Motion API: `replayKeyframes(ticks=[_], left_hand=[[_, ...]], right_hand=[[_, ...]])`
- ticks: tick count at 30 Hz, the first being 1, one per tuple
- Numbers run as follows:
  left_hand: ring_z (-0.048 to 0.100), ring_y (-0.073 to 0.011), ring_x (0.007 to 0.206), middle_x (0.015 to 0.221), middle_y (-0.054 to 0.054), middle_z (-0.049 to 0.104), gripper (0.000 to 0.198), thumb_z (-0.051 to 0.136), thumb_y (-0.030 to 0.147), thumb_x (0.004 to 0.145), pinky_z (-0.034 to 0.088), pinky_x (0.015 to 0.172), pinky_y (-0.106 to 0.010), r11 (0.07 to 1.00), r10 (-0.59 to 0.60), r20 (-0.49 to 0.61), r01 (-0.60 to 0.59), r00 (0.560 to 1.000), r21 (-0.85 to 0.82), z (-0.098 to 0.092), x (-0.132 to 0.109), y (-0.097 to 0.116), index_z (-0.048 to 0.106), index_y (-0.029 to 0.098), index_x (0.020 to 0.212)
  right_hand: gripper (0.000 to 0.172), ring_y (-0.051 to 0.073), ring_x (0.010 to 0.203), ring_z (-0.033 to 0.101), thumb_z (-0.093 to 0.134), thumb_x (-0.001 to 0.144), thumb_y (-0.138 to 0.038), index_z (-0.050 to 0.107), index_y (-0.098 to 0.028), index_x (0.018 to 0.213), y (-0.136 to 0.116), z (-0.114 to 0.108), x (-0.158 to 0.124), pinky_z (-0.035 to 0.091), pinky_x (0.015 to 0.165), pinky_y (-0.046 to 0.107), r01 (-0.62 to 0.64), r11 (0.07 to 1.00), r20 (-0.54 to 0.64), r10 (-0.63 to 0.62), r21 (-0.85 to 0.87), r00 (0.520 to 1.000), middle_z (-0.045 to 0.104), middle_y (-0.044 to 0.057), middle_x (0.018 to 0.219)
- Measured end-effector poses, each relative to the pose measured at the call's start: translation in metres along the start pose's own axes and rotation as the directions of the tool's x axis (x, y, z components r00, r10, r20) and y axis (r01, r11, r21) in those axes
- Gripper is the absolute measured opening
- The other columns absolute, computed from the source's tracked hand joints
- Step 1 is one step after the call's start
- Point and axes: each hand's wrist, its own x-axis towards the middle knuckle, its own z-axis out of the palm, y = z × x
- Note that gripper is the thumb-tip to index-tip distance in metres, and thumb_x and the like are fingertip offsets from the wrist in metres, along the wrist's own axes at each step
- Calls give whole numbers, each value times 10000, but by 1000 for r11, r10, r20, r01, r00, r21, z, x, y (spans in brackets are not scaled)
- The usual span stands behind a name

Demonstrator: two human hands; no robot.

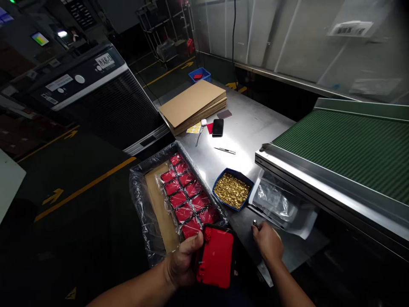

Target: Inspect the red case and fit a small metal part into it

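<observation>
Sign (105,62) on machine, left: ends in what looks like "13", rest too blurred. Conveyor (345,145) overhangs worktop (246,136) at right; cardboard stack (193,104) at far end. Left hand (185,258) pinches red case (219,258) by its edge, before lined tray (140,200). Right hand (267,242): fingers closed round small tool (255,223), mostly hidden, near bin (213,194) of gold pieces (231,189).
</observation>
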Motion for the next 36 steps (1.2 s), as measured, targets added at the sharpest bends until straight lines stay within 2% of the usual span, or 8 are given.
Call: replayKeyframes(ticks=[5,8,11,17,22,25,29,36], left_hand=[[632,-293,1117,1257,-192,637,834,713,672,800,512,1024,-456,996,-8,74,14,997,-85,2,0,-1,582,15,1297],[635,-293,1115,1262,-198,634,830,694,684,811,515,1021,-460,995,-1,69,8,998,-102,4,1,0,582,21,1298],[635,-295,1110,1257,-201,636,823,691,683,812,517,1013,-468,993,10,69,-2,998,-116,4,2,-2,589,18,1286],[635,-299,1098,1233,-191,648,808,722,672,784,510,999,-452,1000,-6,19,6,1000,-16,6,-1,-4,601,49,1284],[594,-295,1144,1277,-183,595,926,922,387,651,474,990,-369,969,52,34,-59,998,239,16,-7,6,470,127,1416],[542,-309,1178,1311,-142,531,999,945,379,598,443,1025,-420,844,51,36,-62,998,533,24,-10,13,434,224,1442],[521,-317,1137,1253,-112,478,944,942,467,547,439,1024,-431,541,182,94,-180,979,822,35,-13,17,529,253,1368],[517,-310,1093,1200,-140,491,928,922,516,590,474,971,-409,362,313,331,-434,890,825,45,-12,13,522,225,1375]], right_hand=[[375,240,985,599,357,945,-485,566,-183,1020,1,12,-4,379,770,321,142,989,-28,-141,39,990,622,97,1089],[372,231,851,586,363,912,-479,553,-159,910,3,18,-10,336,701,312,143,985,13,-145,100,989,622,118,1021],[396,223,896,584,394,863,-551,536,-181,882,6,18,-17,365,735,312,158,951,11,-167,264,986,632,90,988],[641,170,647,600,508,673,-791,496,-182,872,18,27,-45,442,567,269,-59,756,202,-98,652,975,592,30,748],[756,93,527,463,671,516,-723,481,-170,994,30,29,-66,394,507,225,-142,598,224,-64,789,973,512,-32,646],[775,80,539,431,713,517,-659,538,-147,1071,32,19,-75,371,509,210,-154,552,231,-72,819,970,516,-28,640],[733,67,524,401,712,587,-626,582,-129,1111,31,3,-85,352,491,205,-215,526,305,-89,823,948,495,-29,639],[929,56,629,461,822,568,-575,470,-150,1315,24,-17,-96,419,586,190,-227,475,347,-181,850,920,515,-26,803]])
